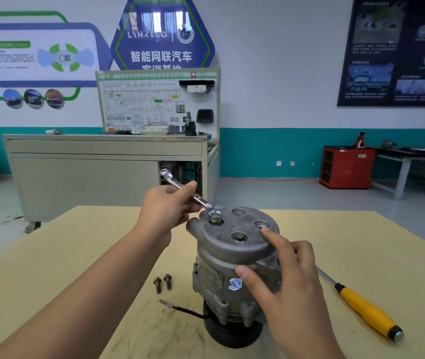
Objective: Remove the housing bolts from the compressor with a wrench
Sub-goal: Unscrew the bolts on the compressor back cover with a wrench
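Note:
A grey metal compressor (228, 257) stands upright on its black pulley in the middle of the table. My left hand (166, 211) grips the shaft of a silver wrench (201, 200), whose ring end sits over a bolt (215, 215) on the far left of the top housing. Another bolt (239, 237) sits in the top near me. My right hand (281, 275) holds the compressor's right side, thumb on the body and forefinger on the top rim. Two removed bolts (162, 283) lie on the table left of the compressor.
A screwdriver with a yellow handle (367, 310) lies on the yellowish table (76, 255) to the right. A thin black wire (183, 309) trails from the compressor's base toward the left. Beyond the table stand a grey cabinet (89, 177) and a red cabinet (346, 167).

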`<state>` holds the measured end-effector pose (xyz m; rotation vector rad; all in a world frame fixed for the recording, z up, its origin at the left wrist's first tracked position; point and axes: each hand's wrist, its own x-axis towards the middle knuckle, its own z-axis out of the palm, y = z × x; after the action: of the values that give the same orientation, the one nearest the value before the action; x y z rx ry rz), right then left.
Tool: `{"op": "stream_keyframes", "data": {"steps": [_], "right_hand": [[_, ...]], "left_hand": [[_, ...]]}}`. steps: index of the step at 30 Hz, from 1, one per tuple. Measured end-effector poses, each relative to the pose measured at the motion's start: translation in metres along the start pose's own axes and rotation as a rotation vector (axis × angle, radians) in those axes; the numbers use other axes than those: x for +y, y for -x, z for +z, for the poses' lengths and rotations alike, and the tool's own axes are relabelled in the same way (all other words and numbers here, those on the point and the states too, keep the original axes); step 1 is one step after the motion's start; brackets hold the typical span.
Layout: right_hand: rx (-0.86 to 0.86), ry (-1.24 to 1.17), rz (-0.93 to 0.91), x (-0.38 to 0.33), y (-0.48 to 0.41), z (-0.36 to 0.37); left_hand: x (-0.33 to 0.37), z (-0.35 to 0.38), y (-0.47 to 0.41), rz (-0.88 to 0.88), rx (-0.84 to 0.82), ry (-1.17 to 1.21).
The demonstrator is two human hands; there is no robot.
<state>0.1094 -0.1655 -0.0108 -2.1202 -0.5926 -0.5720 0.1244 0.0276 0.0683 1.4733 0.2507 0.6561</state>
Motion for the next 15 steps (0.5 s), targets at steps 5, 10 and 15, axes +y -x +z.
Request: {"op": "stream_keyframes", "data": {"steps": [5,10,15], "right_hand": [[0.026,0.008,0.005,-0.001,0.0,0.0],[0.02,0.009,0.033,-0.004,0.001,-0.003],[0.01,0.043,0.053,-0.007,0.001,-0.004]], "left_hand": [[-0.015,-0.01,0.043,0.193,0.18,0.11],[-0.024,0.001,0.071,0.641,0.187,-0.18],[-0.023,0.008,0.071,1.166,0.078,-0.686]]}}
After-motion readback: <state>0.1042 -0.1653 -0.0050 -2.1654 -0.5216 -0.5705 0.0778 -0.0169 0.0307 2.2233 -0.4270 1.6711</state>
